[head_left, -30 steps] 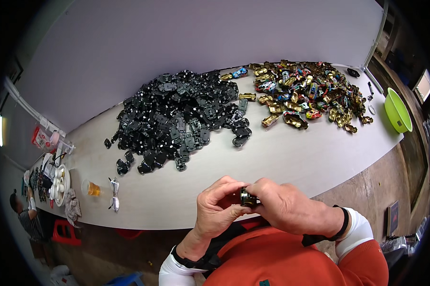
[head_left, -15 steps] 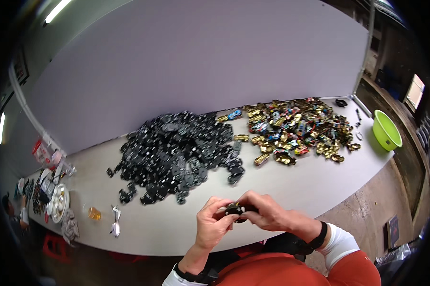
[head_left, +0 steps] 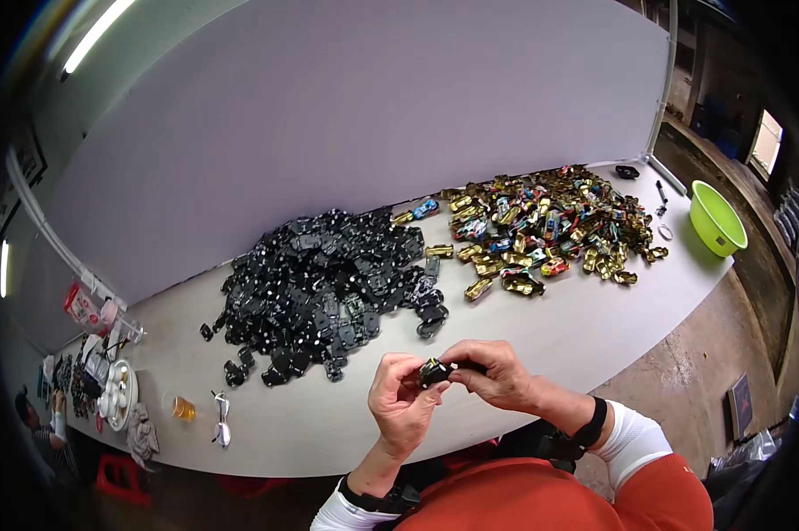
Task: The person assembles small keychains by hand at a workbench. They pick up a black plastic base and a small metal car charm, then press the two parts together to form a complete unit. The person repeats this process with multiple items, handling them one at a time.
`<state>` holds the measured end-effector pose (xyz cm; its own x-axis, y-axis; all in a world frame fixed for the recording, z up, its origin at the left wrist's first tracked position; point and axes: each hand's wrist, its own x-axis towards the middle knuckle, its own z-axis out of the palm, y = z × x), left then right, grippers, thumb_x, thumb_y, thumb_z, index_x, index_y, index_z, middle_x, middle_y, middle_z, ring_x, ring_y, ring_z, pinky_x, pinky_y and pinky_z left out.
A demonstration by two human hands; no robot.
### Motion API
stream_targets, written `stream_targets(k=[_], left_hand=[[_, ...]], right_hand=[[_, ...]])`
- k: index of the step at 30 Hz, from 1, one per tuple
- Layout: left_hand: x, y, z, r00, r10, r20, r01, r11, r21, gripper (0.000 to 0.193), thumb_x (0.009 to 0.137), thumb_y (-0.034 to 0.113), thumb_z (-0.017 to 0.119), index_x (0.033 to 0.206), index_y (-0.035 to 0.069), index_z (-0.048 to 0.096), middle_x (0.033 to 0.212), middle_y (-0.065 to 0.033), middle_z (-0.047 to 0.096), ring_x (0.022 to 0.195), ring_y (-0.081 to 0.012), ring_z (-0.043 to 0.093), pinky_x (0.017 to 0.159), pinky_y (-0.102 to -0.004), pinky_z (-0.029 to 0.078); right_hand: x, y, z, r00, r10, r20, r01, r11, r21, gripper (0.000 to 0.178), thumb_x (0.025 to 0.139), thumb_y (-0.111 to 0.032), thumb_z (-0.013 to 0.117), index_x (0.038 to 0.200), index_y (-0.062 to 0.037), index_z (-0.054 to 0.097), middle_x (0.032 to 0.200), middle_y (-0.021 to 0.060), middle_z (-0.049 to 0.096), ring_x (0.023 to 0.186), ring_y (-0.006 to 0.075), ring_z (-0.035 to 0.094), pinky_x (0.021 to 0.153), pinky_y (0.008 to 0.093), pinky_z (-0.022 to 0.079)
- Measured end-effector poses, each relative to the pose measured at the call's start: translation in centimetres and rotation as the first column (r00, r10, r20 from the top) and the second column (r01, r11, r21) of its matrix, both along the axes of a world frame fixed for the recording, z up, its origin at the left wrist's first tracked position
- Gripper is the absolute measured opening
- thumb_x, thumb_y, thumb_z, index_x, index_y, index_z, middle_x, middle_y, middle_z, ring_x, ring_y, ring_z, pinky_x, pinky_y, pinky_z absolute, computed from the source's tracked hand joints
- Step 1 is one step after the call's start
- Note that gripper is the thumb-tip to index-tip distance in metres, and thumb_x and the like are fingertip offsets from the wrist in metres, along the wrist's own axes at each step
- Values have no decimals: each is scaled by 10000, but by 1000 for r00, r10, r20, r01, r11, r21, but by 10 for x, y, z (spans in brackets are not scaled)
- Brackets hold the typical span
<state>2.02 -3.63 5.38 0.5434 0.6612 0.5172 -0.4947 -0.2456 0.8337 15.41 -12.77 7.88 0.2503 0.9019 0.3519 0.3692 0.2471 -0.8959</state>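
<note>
In front of my chest, above the near edge of the table, both hands meet at a small dark toy car (head_left: 432, 373) with yellowish spots. My left hand (head_left: 401, 403) is closed, gripping the car between thumb and fingers. From the right, my right hand (head_left: 497, 379) pinches a small black piece (head_left: 470, 366) against or beside the car; its kind is partly hidden by the fingers. Beyond my hands lies a big heap of black toy car bases (head_left: 320, 292). To its right spreads a pile of gold and coloured toy car bodies (head_left: 541, 226).
A green basin (head_left: 716, 219) stands at the table's right end. On the left are glasses (head_left: 221, 419), a cup of amber drink (head_left: 183, 408), a cloth (head_left: 142, 434) and a white tray (head_left: 131, 403) with cups. Another person (head_left: 46, 425) sits far left. A grey panel (head_left: 373, 106) backs the table.
My hands have risen slightly, and the car has tilted to show more of its yellowish marks. The view has shifted a little. Both piles look the same.
</note>
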Motion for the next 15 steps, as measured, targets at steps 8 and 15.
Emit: stream_targets(k=[8,15], left_hand=[[-17,-3,15,959,273,-75,-222,889,400,256,730,80,733,951,-13,642,848,-48,544,638,-71,499,494,-172,386],[-19,-4,20,943,330,-50,-268,836,479,229,757,63,701,961,-12,630,828,-49,556,603,-70,505,486,-186,407]], right_hand=[[-12,4,-7,996,73,44,-81,972,219,249,738,82,631,966,-4,582,851,109,619,731,216,612,623,289,488],[-16,6,-4,994,58,89,-82,951,297,264,730,100,625,971,0,581,855,107,619,751,211,611,640,288,488]])
